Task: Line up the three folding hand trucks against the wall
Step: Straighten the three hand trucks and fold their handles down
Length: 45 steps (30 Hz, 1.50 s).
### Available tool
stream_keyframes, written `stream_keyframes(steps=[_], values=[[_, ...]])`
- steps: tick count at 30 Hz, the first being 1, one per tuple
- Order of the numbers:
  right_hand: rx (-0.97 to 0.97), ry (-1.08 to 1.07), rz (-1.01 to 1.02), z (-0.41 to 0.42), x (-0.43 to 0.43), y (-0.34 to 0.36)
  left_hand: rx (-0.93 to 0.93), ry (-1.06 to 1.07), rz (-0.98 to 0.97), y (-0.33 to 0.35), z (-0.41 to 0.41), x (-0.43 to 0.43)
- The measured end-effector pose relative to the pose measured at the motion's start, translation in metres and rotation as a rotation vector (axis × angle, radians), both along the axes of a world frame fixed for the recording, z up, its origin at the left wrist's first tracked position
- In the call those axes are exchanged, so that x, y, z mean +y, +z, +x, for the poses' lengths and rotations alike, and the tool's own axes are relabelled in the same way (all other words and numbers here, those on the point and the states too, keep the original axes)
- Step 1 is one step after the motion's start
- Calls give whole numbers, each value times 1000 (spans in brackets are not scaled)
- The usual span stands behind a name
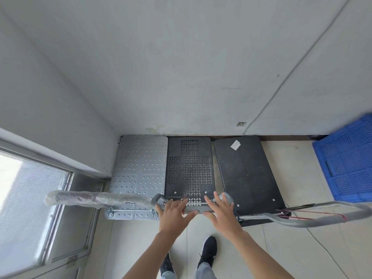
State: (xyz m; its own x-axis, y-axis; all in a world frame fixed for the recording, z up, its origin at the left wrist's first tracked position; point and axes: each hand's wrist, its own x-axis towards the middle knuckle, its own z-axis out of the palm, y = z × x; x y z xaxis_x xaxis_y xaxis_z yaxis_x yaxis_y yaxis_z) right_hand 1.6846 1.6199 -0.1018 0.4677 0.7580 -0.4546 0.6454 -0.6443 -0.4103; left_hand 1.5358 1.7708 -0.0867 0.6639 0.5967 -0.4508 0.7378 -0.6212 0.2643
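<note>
Dark sneakers (pixel 209 248) and two bare forearms at the bottom edge; the person stands square behind the middle cart. Left hand (pixel 174 211) and right hand (pixel 220 208) both lie on the grey tubular push handle (pixel 196 208) of the black perforated-deck hand truck (pixel 190 168). Fingers are spread and fairly straight, thumbs on the near side of the bar. Neither hand is wrapped tight round it: resting or pressing, not gripping. Arms reach forward and down, hands near each other at mid-bar.

That truck sits between the silver dimpled metal hand truck (pixel 141 164), in the corner, and the black solid-deck hand truck (pixel 245 172) with a white sticker (pixel 235 145). The far ends of all three are at the foot of the grey wall (pixel 181 77). The silver and perforated decks are parallel, just beside each other. The solid black one is skewed, near end swung right, with a wedge of floor between.

Judgement: the middle cart looks placed, and the step in hand is final squaring. Push straight with even pressure from both palms so the front edge meets the wall flush, without bumping the silver one. The skewed truck probably needs its near end swung left next. A blue slatted plastic crate (pixel 346 158) stands near on the right.
</note>
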Motion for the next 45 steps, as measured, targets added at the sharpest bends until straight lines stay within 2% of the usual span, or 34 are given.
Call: stream_keyframes(steps=[6, 19, 29, 34, 39, 45], values=[[28, -11, 33, 8, 6, 7, 42, 10, -76, 3, 8, 7], [-29, -1, 24, 3, 8, 7, 49, 15, -52, 9, 9, 7], [61, -19, 15, 3, 5, 18, 93, 8, -94, 8, 4, 2], [38, -31, 53, 0, 9, 38, 44, 42, -118, 29, 5, 1], [38, -145, 134, 18, -21, 72, -64, -15, -135, 61, 45, -32], [-86, -239, 71, 100, -128, 89, -158, -100, -225, 97, 148, -120]])
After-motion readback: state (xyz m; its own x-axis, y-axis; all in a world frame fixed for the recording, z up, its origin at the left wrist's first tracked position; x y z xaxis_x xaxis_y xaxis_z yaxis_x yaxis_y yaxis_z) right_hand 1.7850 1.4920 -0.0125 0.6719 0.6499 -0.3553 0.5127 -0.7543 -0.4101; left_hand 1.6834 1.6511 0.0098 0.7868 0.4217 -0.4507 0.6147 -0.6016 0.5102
